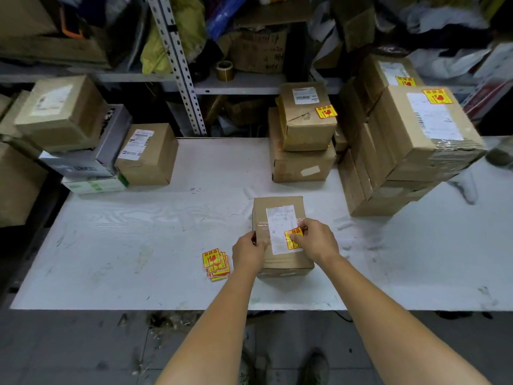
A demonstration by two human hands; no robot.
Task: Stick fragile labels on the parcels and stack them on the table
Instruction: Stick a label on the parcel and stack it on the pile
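Cardboard parcel (280, 215) is sitting near the front middle of the white bench (138, 232), seen from the head view. Left hand (249, 250) is gripping the parcel's left edge with curled fingers, steadying it. Right hand (316, 240) is pinching a yellow-and-red fragile label (291, 241) with bent fingers and laying it over the lower right corner of the white shipping label (279, 226).

Judgement: sticking is under way. It would be best done by smoothing from one edge outward, clear of the barcode, with the parcel held flat.

Spare label stack (216, 263) is lying just left of the left hand. Labelled parcels (410, 140) are standing stacked at the bench's right.
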